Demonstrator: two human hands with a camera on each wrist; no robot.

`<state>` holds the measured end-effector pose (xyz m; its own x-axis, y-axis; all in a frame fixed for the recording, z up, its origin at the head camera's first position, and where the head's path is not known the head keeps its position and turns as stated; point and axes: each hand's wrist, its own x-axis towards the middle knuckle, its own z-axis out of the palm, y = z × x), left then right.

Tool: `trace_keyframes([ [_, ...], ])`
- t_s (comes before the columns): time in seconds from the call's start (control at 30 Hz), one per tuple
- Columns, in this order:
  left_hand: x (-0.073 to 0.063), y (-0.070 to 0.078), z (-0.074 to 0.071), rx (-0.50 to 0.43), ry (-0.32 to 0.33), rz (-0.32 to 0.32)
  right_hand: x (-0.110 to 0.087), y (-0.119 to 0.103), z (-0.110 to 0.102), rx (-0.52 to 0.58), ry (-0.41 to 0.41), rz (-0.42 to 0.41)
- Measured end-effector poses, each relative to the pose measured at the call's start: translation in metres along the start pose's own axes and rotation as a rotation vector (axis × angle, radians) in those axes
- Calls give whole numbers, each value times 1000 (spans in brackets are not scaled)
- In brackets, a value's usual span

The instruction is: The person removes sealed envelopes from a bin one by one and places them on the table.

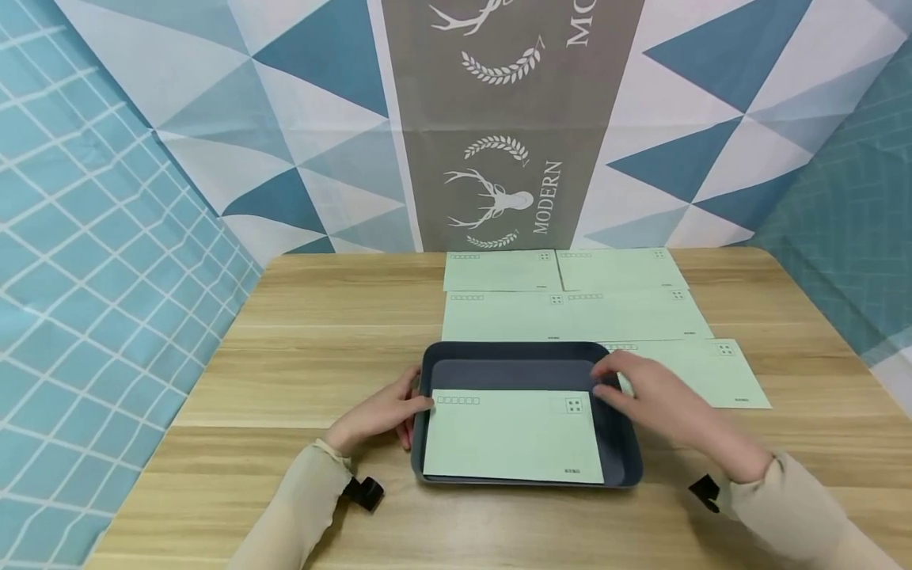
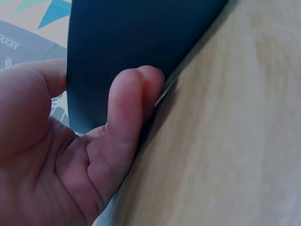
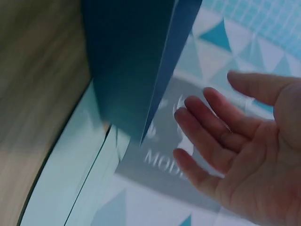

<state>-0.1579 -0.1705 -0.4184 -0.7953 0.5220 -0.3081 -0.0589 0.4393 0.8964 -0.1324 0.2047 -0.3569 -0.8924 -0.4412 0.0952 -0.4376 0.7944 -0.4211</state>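
A dark blue-grey tray (image 1: 527, 351) lies on the wooden table, and a pale green envelope (image 1: 513, 435) rests in its front part, printed with small boxes and a stamp square. At the tray's left side my left hand (image 1: 382, 408) holds the rim, thumb over the edge beside the envelope. The left wrist view shows curled fingers (image 2: 124, 101) against the outer wall of the tray (image 2: 127, 42). My right hand (image 1: 659, 396) hovers at the tray's right rim, fingers apart and holding nothing. Its loosely bent fingers (image 3: 211, 132) show beside the tray wall (image 3: 131, 61) in the right wrist view.
Behind the tray, several matching envelopes (image 1: 502, 315) lie in rows on the table (image 1: 306, 340). One more envelope (image 1: 698, 372) extends out behind the tray's right corner. A patterned cloth (image 1: 499, 119) covers the back, and blue checked cloth (image 1: 93, 237) hangs at left.
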Motion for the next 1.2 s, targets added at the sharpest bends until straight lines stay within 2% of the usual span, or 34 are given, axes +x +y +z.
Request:
trace_keyframes([
  [0.17, -1, 1, 0, -17, -5, 1, 2, -12, 18, -159, -112, -152],
  [0.27, -1, 2, 0, -26, -3, -1, 2, -11, 26, -221, -167, -181],
  [0.4, -2, 0, 1, -22, -2, -4, 2, -6, 34, -221, -212, -192],
  [0.73, -2, 1, 1, -31, -3, -1, 2, 0, 48, -300, -171, -199],
  [1.2, 1, 2, 0, -11, 11, -15, 6, 3, 45, -364, -130, -115],
])
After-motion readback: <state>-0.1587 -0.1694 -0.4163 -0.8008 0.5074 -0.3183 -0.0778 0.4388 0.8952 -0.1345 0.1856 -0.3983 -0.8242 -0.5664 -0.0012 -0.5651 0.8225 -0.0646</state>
